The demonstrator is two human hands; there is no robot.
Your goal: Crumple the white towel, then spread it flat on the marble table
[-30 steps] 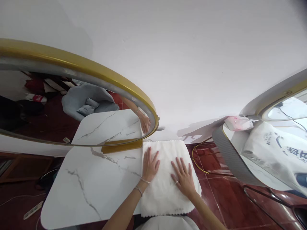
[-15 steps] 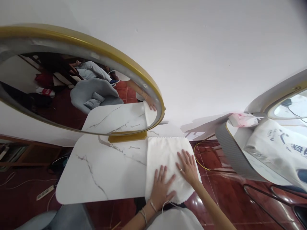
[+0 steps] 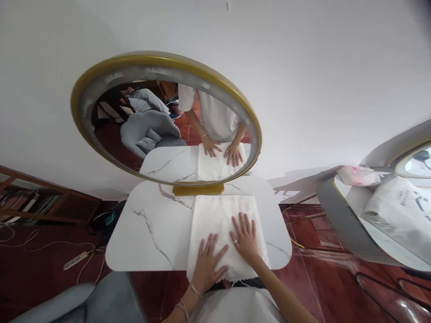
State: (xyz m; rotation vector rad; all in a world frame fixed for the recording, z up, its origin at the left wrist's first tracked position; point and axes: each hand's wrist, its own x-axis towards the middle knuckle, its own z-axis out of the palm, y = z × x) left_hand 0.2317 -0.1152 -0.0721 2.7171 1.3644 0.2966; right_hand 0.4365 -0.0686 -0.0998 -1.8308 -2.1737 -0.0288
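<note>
Evenly spread and palm down, both hands lie on a white cloth [image 3: 218,215] that rests on a marble-patterned table [image 3: 134,242], right of the table's middle. The left hand [image 3: 208,264] presses on the cloth's near left part, its fingers apart and pointing away from the body, with nothing clasped between them; thin bracelets [image 3: 195,290] circle that wrist. The right hand [image 3: 245,235] lies a little farther up and to the right, its fingers also apart and gripping nothing, with a ring [image 3: 235,241] on one of them. The two hands are near each other but do not touch. The cloth has a scalloped edge, and its near end reaches past the front edge of the table. Its far end lies just in front of the gold base [image 3: 198,190] of a round, gold-framed mirror [image 3: 166,53], in whose glass the cloth and both hands show again. On the left, a wooden shelf [image 3: 81,208] holds books [image 3: 32,202], and a power strip [image 3: 76,260] lies on the red tiled floor [image 3: 319,282]. A grey upholstered seat [image 3: 107,296] fills the lower left corner. Well apart on the right, a second table [image 3: 346,224] with a ribbed grey side bears a pink and white packet [image 3: 358,176] and a printed white fabric piece [image 3: 397,206].
</note>
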